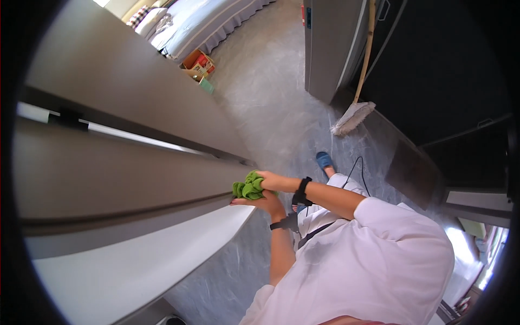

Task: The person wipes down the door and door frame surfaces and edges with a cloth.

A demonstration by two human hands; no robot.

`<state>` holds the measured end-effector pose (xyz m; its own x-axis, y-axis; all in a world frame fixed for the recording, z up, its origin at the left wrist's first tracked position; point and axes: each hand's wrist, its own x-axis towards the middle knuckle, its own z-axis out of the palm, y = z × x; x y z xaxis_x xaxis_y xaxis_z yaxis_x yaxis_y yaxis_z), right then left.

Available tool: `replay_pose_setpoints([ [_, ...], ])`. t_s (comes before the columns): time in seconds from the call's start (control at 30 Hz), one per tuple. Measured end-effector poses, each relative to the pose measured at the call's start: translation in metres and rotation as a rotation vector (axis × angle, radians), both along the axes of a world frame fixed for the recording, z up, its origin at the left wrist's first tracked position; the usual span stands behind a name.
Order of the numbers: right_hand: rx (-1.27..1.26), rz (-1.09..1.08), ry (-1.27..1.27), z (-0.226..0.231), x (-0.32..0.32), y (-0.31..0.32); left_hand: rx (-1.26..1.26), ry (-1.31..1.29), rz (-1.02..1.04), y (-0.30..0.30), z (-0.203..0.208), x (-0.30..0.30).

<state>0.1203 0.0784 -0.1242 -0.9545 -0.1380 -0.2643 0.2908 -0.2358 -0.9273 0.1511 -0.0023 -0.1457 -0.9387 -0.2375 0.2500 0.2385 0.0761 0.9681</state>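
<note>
Where the 2 bare hands meet, a bunched green cloth (250,186) lies between them, gathered into thick, irregular folds. Relative to the fingers, the cloth is positioned as follows: the right hand (272,181) bears on it from the upper right, and the left hand (264,203) supports it from below. The right fingers are bent in against the folds and hold the cloth; their tips are partly hidden by the fabric. The left fingers extend along the underside of the cloth, pointing toward the left of the view. Whether these fingers are closed firmly on the fabric cannot be told. Several folds protrude to the left, past the right hand and above the left fingertips.

The cloth is located at the end of a large grey panel (141,173); contact between the 2 cannot be confirmed. Below this panel is a smooth white surface (151,260) with a curved edge. Each wrist carries 1 dark band: the right band (302,192) and the left band (284,222). The forearms lead back to a loose white shirt (352,265).

Beyond the hands, 1 blue slipper (324,159) is visible on the grey floor (260,76), with a thin black cable (362,162) looping near the trouser leg. Farther out, a mop (353,118) with a wooden handle stands beside dark cabinet fronts (444,70). At the top left are a bed (211,21) and, near its foot, a red and brown box (200,65).
</note>
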Motion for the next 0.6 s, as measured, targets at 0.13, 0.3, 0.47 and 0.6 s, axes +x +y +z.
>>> replay_pose_setpoints([
  [0.13, -0.047, -0.189, 0.091, 0.003, 0.023, 0.069, -0.100, 0.135, -0.237, 0.036, 0.001, -0.001],
  [0.3, -0.363, -0.365, -0.094, 0.005, 0.070, 0.175, 0.093, -0.241, -0.606, 0.108, 0.011, 0.000],
  [0.47, -0.735, -0.428, -0.060, 0.006, 0.103, 0.270, 0.517, -0.802, -1.194, 0.185, 0.017, -0.023],
  [0.6, -0.570, -0.559, -0.082, 0.021, 0.102, 0.320, 0.451, -0.818, -1.167, 0.246, 0.039, -0.048],
])
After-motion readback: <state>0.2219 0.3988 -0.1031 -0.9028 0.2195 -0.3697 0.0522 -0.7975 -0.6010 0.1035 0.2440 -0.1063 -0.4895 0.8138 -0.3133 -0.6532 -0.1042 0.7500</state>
